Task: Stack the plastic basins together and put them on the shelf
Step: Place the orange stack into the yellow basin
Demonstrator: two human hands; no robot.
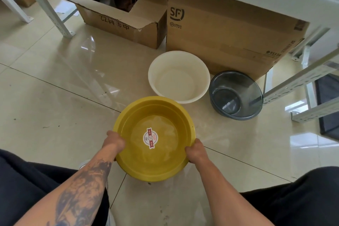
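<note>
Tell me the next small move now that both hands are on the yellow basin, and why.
Probably carry the yellow basin forward and lower it into the white basin. The left hand and right hand grip opposite rims, the white basin sits open and upright just ahead, and the grey basin stands separately beside it.

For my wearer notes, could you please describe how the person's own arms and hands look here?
Both forearms are bare, with no sleeves, gloves, watch or rings visible. The left forearm carries a large dark tattoo running from near the wrist towards the elbow; the left hand is unmarked. The right hand and its forearm show no markings. Dark clothing covers the legs below.
</note>
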